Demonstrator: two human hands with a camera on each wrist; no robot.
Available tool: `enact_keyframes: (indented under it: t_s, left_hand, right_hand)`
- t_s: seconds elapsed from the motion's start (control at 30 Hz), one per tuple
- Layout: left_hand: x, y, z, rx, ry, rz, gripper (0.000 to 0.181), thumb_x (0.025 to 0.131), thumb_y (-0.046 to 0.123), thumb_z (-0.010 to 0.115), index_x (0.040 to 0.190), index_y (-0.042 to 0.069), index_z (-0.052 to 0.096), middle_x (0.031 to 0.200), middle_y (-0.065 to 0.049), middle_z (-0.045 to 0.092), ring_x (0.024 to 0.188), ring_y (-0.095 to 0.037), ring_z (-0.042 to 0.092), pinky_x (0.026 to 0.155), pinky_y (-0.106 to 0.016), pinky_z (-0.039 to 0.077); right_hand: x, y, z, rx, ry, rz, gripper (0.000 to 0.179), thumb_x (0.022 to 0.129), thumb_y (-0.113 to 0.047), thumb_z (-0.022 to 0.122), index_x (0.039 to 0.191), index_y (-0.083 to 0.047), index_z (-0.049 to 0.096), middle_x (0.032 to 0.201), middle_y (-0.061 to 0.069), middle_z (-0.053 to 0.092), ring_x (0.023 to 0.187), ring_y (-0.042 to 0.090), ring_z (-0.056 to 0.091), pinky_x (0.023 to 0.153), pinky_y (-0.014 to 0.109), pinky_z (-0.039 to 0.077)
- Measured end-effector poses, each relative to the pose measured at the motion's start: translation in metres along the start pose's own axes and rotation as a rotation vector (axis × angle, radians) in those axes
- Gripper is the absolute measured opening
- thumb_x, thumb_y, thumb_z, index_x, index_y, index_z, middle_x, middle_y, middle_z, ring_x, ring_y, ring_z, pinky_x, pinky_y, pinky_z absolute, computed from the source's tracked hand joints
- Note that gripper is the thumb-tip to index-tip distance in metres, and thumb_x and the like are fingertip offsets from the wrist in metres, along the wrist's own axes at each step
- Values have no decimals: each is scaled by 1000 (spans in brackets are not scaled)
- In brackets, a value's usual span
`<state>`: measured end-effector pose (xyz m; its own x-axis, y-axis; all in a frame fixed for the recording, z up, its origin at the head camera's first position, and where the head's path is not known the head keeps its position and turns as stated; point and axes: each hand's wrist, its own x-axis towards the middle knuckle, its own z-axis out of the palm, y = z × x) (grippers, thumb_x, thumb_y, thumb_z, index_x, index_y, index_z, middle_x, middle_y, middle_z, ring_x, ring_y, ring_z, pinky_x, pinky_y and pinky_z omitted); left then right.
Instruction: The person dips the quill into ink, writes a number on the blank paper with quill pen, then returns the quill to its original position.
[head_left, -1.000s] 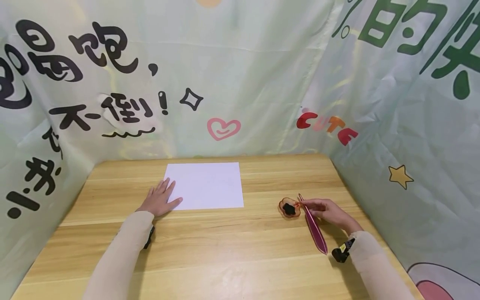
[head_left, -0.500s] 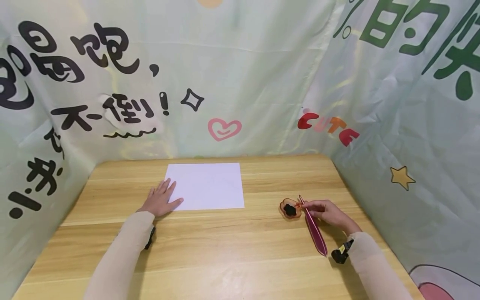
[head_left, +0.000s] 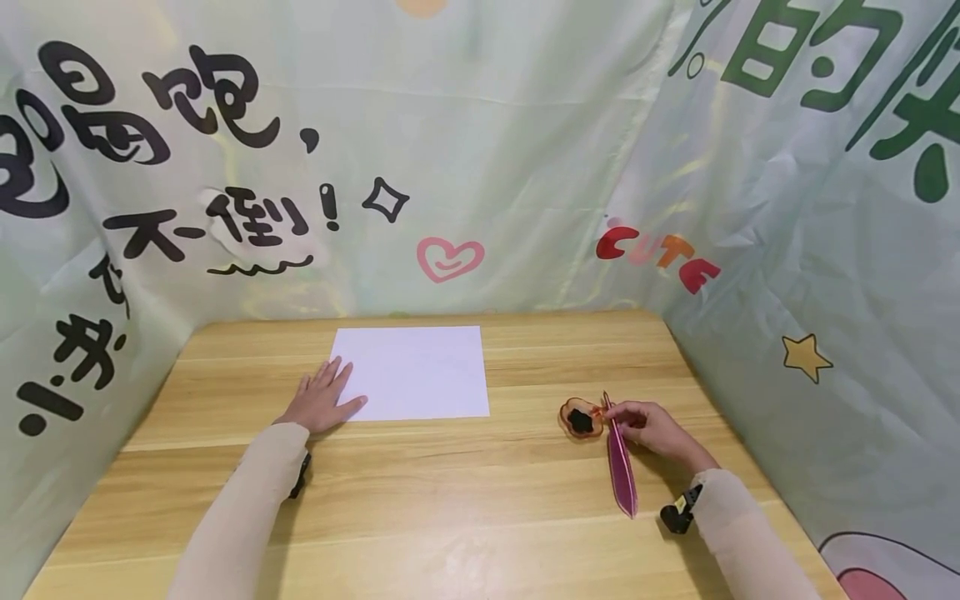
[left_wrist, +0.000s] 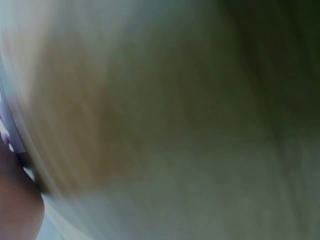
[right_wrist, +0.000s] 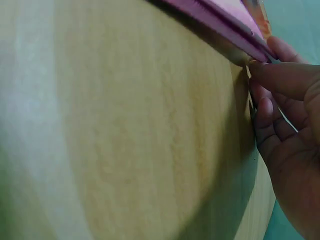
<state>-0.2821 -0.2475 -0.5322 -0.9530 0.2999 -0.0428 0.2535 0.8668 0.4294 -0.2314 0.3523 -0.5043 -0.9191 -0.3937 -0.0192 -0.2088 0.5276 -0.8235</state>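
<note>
My right hand (head_left: 652, 429) pinches a magenta quill pen (head_left: 622, 475) near its narrow end, between thumb and fingertips. The pen's broad, feather-shaped part slants toward me. Just left of those fingertips sits a flower-shaped amber dish (head_left: 564, 419) with something black in its middle; whether the pen touches it I cannot tell. In the right wrist view, the thumb and fingers (right_wrist: 285, 80) press against the pink pen (right_wrist: 210, 20) at its end. My left hand (head_left: 318, 404) lies flat with spread fingers on the left edge of a white sheet of paper (head_left: 416, 371).
Both hands are over a light wooden table (head_left: 450, 500). A printed cloth (head_left: 525, 167) with lettering and drawings hangs behind it and on both sides. The left wrist view is mostly blurred, with part of the hand (left_wrist: 17, 205) at its lower left.
The broad end of the quill pen has swung left, so it stands more upright in the head view. My right hand has shifted only slightly. The left hand and paper stay put.
</note>
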Motion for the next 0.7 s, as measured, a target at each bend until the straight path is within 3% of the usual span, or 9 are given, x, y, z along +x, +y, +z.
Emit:
enact_keyframes:
  t_s: [0.17,0.47,0.7]
  left_hand:
    - [-2,3,-1,-7,6,4,86,94,60,42,153,4,15,159,-22,4,145,-43,-1,109,-66,-6]
    - [-4,11,-8,5,-14,-15,85,95,58,43,153,4,15,159,-22,4,145,-43,0,110,-66,-6]
    - [-4,8,-6,8,-11,-20,85,95,59,43,154,5,15,159,-21,4,145,-43,0,110,-65,-6]
  right_hand:
    - [0,-5,4,-56,38,-23,24,86,16,55,107,9,64,84,18,62,64,10,50,52,21,44]
    - [-5,-36,13,-97,102,-116,17,81,17,61,97,11,63,78,23,60,67,15,54,57,22,45]
    - [3,0,14,-86,149,-113,21,80,15,66,97,4,65,77,15,63,69,12,57,61,22,49]
